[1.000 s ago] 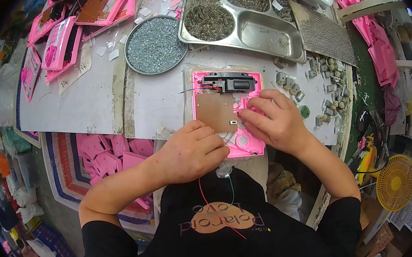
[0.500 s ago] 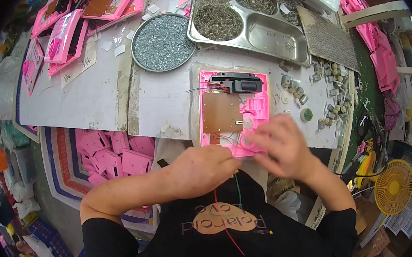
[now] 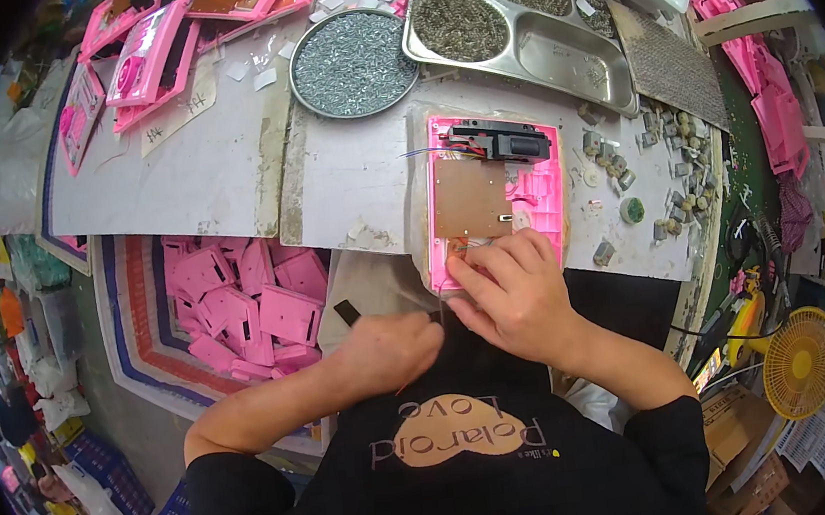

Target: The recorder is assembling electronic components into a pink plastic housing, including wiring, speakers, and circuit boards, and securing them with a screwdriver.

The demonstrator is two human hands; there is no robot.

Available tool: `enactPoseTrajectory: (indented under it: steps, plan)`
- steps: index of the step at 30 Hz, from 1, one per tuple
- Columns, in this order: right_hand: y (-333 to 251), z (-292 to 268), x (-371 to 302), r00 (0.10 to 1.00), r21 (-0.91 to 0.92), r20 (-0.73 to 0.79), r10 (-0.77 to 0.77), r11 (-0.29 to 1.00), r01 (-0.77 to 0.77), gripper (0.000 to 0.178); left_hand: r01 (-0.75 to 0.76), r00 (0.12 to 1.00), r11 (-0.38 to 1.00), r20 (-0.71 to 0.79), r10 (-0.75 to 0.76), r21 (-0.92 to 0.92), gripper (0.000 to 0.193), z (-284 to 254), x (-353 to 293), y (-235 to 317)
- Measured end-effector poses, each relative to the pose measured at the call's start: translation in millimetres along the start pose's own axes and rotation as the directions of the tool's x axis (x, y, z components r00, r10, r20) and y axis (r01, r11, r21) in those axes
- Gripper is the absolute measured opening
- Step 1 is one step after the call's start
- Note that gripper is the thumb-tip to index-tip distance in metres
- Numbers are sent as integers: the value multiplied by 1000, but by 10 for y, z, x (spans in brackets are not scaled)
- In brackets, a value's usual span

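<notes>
I'm watching the flat white workbench (image 3: 193, 180) carry a round metal dish (image 3: 357, 115) of silvery bits (image 3: 352, 61), a compartmented steel tray (image 3: 552, 50), an open pink plastic casing (image 3: 547, 183), scattered small grey metal blocks (image 3: 603, 253).

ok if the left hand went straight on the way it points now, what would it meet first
Probably the right hand, on its thumb side, across a small gap from the left hand; depth is unclear, so it might pass above or below.
</notes>
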State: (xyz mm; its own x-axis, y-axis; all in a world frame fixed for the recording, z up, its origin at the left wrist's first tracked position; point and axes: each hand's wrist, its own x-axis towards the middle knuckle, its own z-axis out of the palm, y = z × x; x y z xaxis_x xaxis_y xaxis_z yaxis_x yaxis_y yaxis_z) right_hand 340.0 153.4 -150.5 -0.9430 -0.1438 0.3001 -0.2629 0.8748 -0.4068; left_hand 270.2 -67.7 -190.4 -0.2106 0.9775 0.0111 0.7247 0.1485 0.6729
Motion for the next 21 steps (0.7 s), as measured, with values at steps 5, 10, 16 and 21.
enactPoseTrajectory:
  steps: [5,10,16,21]
  plan:
    - [-72,123,22,998,-55,-7,61,997,-61,30,-69,964,970,235,125,-233,21,-605,90,-62]
    - [-122,68,-12,989,-72,102,103,993,-96,33,-187,974,966,-160,160,-176,30,-633,472,-159]
    - [571,-1093,-120,995,149,13,95,984,-96,25,-309,924,951,-248,292,-32,21,-438,535,-435]
    - [2129,-1823,384,786,187,-363,500,866,-464,16,-387,916,918,-150,372,-84,19,-482,659,-569]
